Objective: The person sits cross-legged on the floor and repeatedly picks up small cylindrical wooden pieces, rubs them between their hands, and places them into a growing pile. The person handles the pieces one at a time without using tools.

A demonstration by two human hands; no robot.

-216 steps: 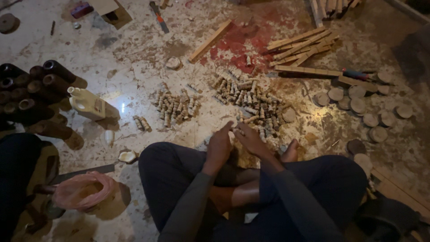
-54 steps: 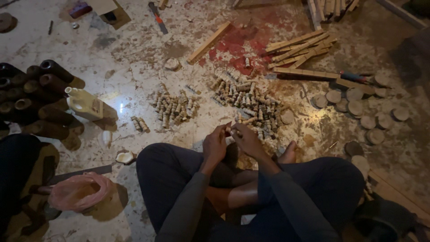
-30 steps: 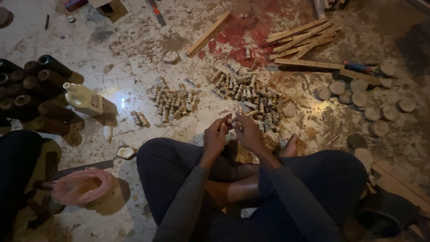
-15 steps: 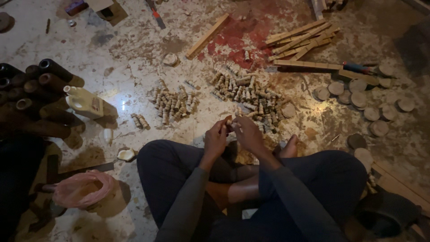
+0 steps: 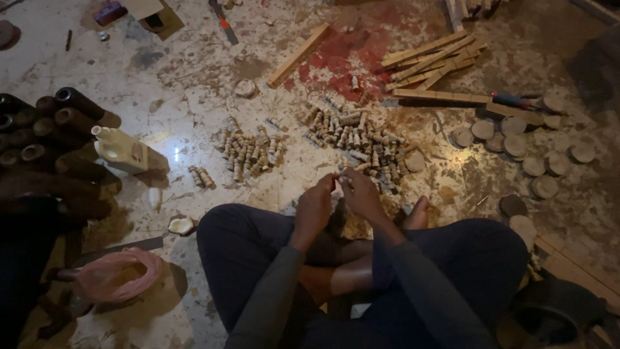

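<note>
We sit cross-legged on the dusty floor (image 5: pixel 194 90) with our left hand (image 5: pixel 314 208) and right hand (image 5: pixel 359 192) brought together just above our knees, fingertips pinched around a small pale piece (image 5: pixel 338 178) that is too small and dim for us to say what it is, though it looks like one of the short turned wooden pegs lying in front of us. Both hands appear closed on it between thumb and fingers; how firmly we cannot tell. Two groups of such pegs lie ahead: a smaller heap (image 5: pixel 250 150) to the left and a larger heap (image 5: pixel 361 134) just beyond our hands, nearly touching them. We judge that one heap is handled stock and the other is waiting, but we cannot tell which is which, so plenty seems left. Round wooden discs (image 5: pixel 516 139) lie to the right, with long wooden sticks (image 5: pixel 433 61) further off. To the left stand dark bamboo tubes (image 5: pixel 51 123), a pale plastic jug (image 5: pixel 119 150) and a pink bag (image 5: pixel 119 276)
</note>
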